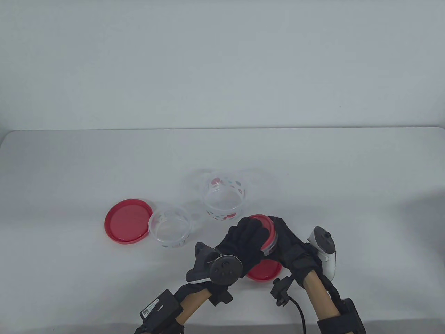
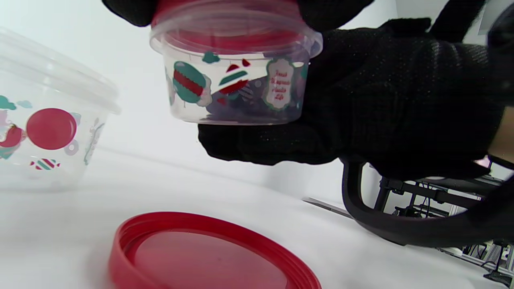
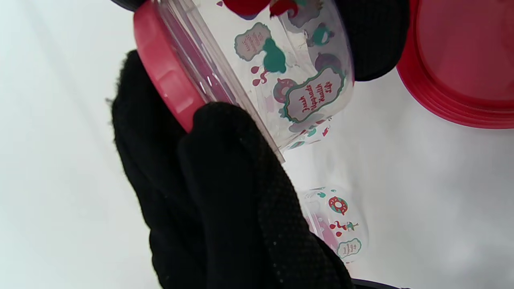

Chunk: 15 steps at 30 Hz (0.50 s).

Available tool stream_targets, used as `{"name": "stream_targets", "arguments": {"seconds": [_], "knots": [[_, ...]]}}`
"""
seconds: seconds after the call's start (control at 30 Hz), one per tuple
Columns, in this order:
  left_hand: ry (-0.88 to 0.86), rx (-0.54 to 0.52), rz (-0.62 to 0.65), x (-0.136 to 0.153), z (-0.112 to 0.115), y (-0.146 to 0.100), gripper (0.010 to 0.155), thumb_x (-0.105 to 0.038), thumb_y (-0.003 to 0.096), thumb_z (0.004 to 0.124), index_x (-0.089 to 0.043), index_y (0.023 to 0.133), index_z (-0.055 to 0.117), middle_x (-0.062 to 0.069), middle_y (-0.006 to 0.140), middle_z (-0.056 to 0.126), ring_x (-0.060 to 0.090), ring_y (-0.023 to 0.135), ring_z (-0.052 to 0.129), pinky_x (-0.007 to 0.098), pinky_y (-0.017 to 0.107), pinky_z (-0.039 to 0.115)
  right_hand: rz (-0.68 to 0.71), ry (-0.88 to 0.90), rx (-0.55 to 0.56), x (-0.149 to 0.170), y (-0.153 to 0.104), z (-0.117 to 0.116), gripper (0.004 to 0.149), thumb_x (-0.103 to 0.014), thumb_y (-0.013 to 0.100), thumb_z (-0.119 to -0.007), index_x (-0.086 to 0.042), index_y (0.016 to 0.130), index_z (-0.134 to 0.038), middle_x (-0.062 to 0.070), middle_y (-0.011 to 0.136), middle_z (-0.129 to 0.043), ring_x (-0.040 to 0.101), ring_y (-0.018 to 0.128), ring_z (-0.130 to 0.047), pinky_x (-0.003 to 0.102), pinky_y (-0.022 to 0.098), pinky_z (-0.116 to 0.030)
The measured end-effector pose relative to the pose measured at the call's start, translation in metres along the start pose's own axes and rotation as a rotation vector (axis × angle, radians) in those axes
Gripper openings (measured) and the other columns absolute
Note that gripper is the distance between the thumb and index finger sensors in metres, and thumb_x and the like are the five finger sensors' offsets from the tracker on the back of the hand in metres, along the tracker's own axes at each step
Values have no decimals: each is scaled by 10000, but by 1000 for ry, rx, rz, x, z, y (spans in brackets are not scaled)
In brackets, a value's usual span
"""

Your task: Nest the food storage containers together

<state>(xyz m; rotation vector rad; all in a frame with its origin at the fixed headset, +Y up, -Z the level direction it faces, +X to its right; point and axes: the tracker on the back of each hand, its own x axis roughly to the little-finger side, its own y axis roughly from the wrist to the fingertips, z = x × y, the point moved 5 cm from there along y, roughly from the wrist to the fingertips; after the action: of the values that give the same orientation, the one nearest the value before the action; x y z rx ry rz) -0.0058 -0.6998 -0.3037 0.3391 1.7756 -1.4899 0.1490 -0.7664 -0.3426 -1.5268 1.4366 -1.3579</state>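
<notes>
Both hands hold a small clear printed container (image 1: 272, 240) above the table, closed with a red lid (image 1: 261, 224). My left hand (image 1: 252, 231) grips the lid from above; in the right wrist view its glove (image 3: 209, 180) wraps the lid's rim (image 3: 166, 80). My right hand (image 1: 283, 233) grips the container's body (image 2: 237, 92), as the left wrist view shows (image 2: 401, 100). A large open printed container (image 1: 225, 201) stands behind the hands. A medium open container (image 1: 169, 231) stands to the left.
A loose red lid (image 1: 266, 271) lies on the table right under the held container, seen close in the left wrist view (image 2: 209, 257). A larger red lid (image 1: 127, 221) lies at the left, touching the medium container. The table surface (image 1: 347, 181) is white.
</notes>
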Motion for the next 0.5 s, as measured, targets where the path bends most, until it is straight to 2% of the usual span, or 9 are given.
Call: {"name": "stream_targets", "arguments": {"seconds": [0.5], "knots": [[-1, 20, -8, 0, 3, 0, 603, -452, 660, 482, -282, 1200, 276, 83, 1263, 307, 387, 1165, 335, 552, 813, 423, 21, -34, 43, 0, -1, 0, 679, -482, 681, -427, -8, 1142, -272, 365, 1087, -299, 554, 864, -604, 564, 549, -678]]}}
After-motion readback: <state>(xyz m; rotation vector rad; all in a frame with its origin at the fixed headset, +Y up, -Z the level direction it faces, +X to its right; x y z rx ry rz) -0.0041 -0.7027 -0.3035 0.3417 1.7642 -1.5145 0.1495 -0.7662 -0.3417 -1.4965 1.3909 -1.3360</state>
